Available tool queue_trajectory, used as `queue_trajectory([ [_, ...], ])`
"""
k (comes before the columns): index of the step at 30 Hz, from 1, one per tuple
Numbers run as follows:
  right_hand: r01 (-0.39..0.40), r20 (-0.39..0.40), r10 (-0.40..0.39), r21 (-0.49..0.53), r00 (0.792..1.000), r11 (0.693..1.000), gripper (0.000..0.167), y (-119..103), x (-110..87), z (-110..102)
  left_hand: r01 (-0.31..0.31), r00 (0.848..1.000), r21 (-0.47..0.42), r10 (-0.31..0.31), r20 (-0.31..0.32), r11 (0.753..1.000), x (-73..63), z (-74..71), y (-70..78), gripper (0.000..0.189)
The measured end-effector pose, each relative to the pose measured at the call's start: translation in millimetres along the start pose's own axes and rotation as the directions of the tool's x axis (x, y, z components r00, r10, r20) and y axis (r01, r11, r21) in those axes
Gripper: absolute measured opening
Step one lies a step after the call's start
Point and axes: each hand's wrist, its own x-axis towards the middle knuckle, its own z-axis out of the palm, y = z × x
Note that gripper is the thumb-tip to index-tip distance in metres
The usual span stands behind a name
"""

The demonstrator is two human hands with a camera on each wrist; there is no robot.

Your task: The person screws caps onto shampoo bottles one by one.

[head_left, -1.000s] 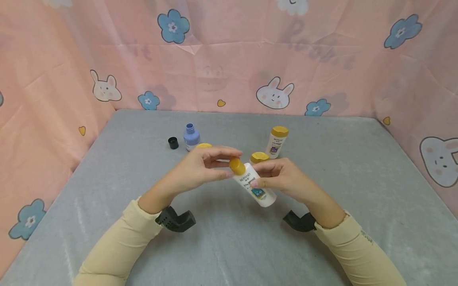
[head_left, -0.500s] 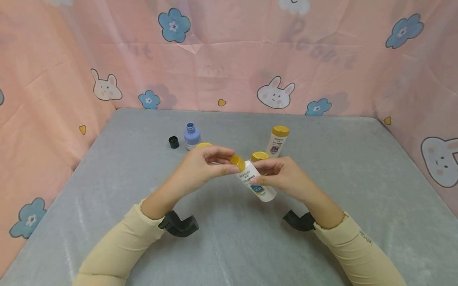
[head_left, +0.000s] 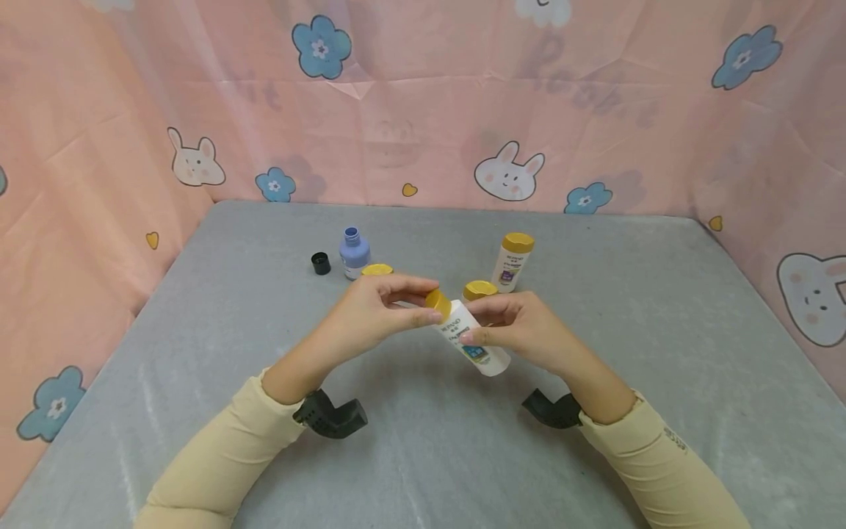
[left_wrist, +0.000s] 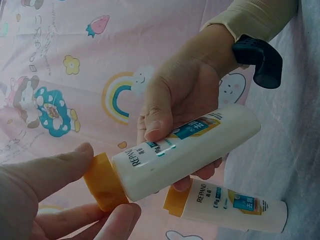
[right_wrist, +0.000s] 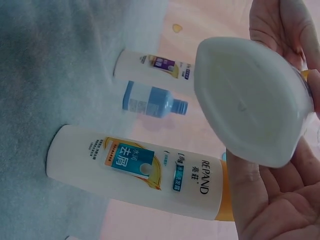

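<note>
My left hand point(head_left: 370, 308) pinches the yellow cap point(left_wrist: 105, 182) of a white shampoo bottle point(head_left: 482, 358) between thumb and fingers. My right hand point(head_left: 529, 327) grips the bottle's body, its thumb on the front label. The bottle is held above the table, tilted, cap end up and to the left. In the right wrist view, the held bottle's base point(right_wrist: 245, 100) faces the camera. Just behind the hands stands a similar bottle point(left_wrist: 237, 205) with a teal label; in the head view mostly its yellow cap point(head_left: 479, 290) shows.
On the grey table point(head_left: 423, 463), a blue bottle point(head_left: 355, 255) stands uncapped beside a loose black cap point(head_left: 320, 264). A purple-labelled white bottle point(head_left: 512, 263) stands at the back right. Another yellow cap point(head_left: 377, 270) shows behind the left hand. A patterned pink cloth point(head_left: 423, 110) surrounds the table.
My left thumb has shifted right and slightly up onto the cap, while its fingertips have drawn a little left. The right hand keeps its grip; the bottle has moved only slightly.
</note>
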Motion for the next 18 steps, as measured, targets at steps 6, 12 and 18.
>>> queue_trajectory([
  [6, 0.019, 0.021, -0.019, 0.006, 1.000, 1.000, 0.037, 1.4, -0.5, -1.3, -0.073, 0.994, -0.031, 0.075, 0.083, 0.997, -0.3, -3.9, -1.3, 0.045],
  [12, 0.026, 0.031, -0.027, 0.016, 0.999, 1.000, 0.037, 1.7, -0.9, -1.5, -0.109, 0.986, -0.071, 0.117, 0.121, 0.992, -0.7, -5.9, -0.8, 0.052],
  [18, 0.024, 0.025, -0.025, 0.030, 0.999, 0.999, 0.037, 1.1, -0.9, -1.2, -0.096, 0.995, -0.040, 0.097, 0.034, 0.995, -0.1, -4.7, -0.1, 0.045],
])
